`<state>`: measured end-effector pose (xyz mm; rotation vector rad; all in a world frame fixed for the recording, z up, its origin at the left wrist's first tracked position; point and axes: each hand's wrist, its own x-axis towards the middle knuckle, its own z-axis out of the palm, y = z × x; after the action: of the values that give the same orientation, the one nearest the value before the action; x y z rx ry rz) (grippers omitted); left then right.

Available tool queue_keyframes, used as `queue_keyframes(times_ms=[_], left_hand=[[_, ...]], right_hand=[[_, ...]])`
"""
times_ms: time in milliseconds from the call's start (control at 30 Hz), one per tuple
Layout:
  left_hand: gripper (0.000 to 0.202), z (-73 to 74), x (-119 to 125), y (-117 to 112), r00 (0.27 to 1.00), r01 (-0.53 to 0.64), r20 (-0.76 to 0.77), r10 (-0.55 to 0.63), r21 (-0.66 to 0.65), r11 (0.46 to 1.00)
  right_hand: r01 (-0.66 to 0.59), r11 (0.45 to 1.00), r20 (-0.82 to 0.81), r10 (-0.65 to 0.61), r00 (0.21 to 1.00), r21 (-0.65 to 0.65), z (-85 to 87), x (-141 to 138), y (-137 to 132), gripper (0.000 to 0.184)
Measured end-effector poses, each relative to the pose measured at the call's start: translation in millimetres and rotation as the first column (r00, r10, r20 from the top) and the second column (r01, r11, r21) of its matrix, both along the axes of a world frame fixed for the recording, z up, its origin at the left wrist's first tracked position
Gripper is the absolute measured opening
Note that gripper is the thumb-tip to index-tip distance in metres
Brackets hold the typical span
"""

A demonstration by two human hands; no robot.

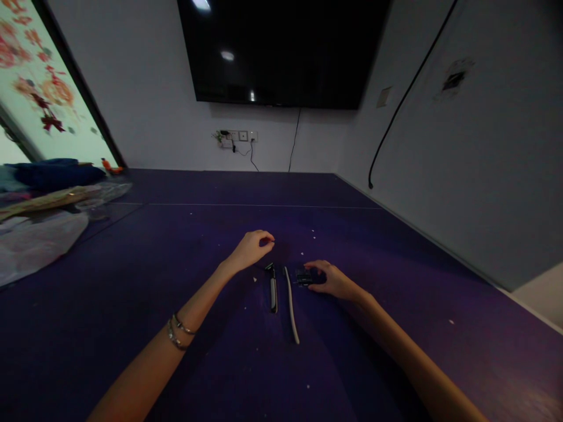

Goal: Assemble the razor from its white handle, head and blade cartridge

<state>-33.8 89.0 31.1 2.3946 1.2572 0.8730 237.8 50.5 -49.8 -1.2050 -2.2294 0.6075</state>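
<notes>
My left hand (251, 249) is raised over the purple surface, thumb and fingertips pinched together. A tiny dark thing shows at the fingertips, too small to make out. Below it lies a razor (273, 291) with a dark head and grey handle. Beside the razor, a white toothbrush (292, 308) lies with its head pointing away from me. To its right is a small flat case (303, 276), dark and partly see-through. My right hand (333, 282) has its thumb and fingers curved around the right end of this case, hiding part of it.
White specks dot the purple surface (185, 363). Plastic bags (48, 240) and dark blue cloth (57, 174) lie at the far left. A large television (285, 53) hangs on the wall above sockets (243, 136). A black cable (409, 88) hangs along the right wall.
</notes>
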Motion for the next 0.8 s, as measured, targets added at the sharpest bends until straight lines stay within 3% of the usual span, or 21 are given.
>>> queue_keyframes(times_ms=[267,367,533,633,800], left_hand=[[0.022,17.6,1.7,-17.9,0.998,0.0,-0.06,-0.004,-0.078,0.997],[0.025,6.7,4.7,-31.3,0.981,-0.078,-0.186,0.047,-0.159,0.984],[0.026,-26.4,6.7,-61.3,0.907,-0.259,-0.393,0.154,-0.23,0.938],[0.035,-39.1,9.1,-76.2,0.871,-0.287,-0.467,0.154,-0.229,0.93],[0.044,-47.6,18.8,-85.9,0.838,-0.3,-0.517,0.173,-0.172,0.938]], right_hand=[[0.012,1.0,-0.002,-0.012,1.0,0.02,-3.0,1.4,1.8,0.056],[0.058,0.997,-0.032,-0.057,0.998,0.057,2.9,3.0,1.5,0.051],[0.181,0.979,-0.137,-0.167,0.976,0.093,13.8,7.8,4.6,0.034],[0.211,0.971,-0.158,-0.192,0.969,0.112,16.0,7.7,5.6,0.028],[0.198,0.971,-0.142,-0.179,0.973,0.133,16.7,3.5,3.4,0.025]])
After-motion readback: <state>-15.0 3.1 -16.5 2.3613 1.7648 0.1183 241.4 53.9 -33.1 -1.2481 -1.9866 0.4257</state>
